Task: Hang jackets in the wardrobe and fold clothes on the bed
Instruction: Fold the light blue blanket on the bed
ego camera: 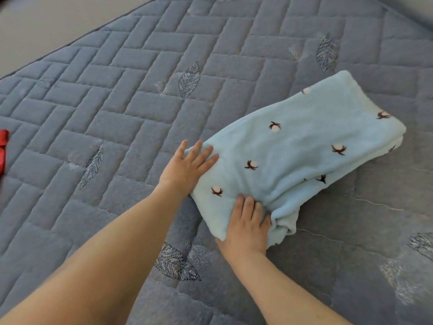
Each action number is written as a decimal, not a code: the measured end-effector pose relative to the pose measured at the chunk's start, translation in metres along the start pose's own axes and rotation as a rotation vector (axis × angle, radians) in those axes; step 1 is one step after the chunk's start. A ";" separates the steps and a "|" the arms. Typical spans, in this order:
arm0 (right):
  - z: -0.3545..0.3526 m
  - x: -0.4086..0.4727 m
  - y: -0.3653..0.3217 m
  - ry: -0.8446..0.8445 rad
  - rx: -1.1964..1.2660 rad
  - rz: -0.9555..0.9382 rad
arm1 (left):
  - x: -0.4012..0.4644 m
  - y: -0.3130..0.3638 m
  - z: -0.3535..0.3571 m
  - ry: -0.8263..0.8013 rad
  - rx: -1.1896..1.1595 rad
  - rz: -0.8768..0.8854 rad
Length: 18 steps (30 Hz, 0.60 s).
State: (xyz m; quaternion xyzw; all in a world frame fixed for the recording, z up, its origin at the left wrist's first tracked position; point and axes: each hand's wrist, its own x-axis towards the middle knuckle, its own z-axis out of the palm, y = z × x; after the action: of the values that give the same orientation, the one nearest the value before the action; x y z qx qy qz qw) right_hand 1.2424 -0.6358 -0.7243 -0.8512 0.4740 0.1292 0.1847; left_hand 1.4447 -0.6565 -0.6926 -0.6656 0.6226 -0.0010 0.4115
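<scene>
Head view, looking down over a grey-blue quilted bedspread [117, 95] stitched in a brick pattern with embroidered leaves. Right of centre, a pale blue fleece garment printed with small brown-and-white cotton bolls [293, 146], already doubled into a long thick bundle running from near-left to far-right, lying flat on the bedspread. Left hand [187, 165] laid flat on the near-left end of the bundle, fingers straight and spread, pressing the fleece down, holding nothing. Right hand [246, 226] at the near edge of the same bundle, fingers curled into the pile and gathering a bunched fold just beside the thumb, so grasping the fleece rather than merely resting on it. Far left edge, a sliver of red fabric [3, 148], well apart from both hands and too cropped to identify. No wardrobe or jacket anywhere in view. Step in hand, by the look of it: folding, part-way through one garment, with layers stacked but the near corner loose and rumpled. Next move likely calls for tucking or smoothing that bunched corner, then turning one end over the other for a compact fold, while keeping the lower layers from sliding out at the far-right end.
</scene>
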 end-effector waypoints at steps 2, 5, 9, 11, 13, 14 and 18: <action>-0.001 0.008 -0.003 -0.007 -0.018 0.003 | 0.000 0.003 -0.001 0.007 -0.034 0.008; -0.010 0.018 0.002 -0.002 0.001 -0.017 | -0.001 0.009 -0.014 0.035 -0.076 0.039; -0.035 0.031 0.023 -0.099 0.230 -0.031 | -0.013 0.011 -0.036 0.063 -0.065 0.092; -0.049 0.031 0.033 -0.206 0.291 -0.037 | -0.024 0.012 -0.049 -0.047 -0.097 0.091; -0.063 0.018 0.042 -0.422 0.309 -0.012 | -0.044 0.019 -0.066 -0.253 -0.167 0.103; -0.070 0.007 0.048 -0.587 0.335 0.034 | -0.056 0.025 -0.074 -0.369 -0.185 0.142; -0.109 -0.046 0.074 -1.225 0.435 0.295 | -0.102 0.045 -0.119 -0.830 -0.167 0.361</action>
State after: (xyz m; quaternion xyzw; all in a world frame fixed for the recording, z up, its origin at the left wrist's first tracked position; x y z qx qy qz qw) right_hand 1.1600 -0.6843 -0.6224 -0.4938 0.4101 0.5147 0.5684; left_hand 1.3234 -0.6316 -0.5867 -0.5214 0.5090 0.3876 0.5647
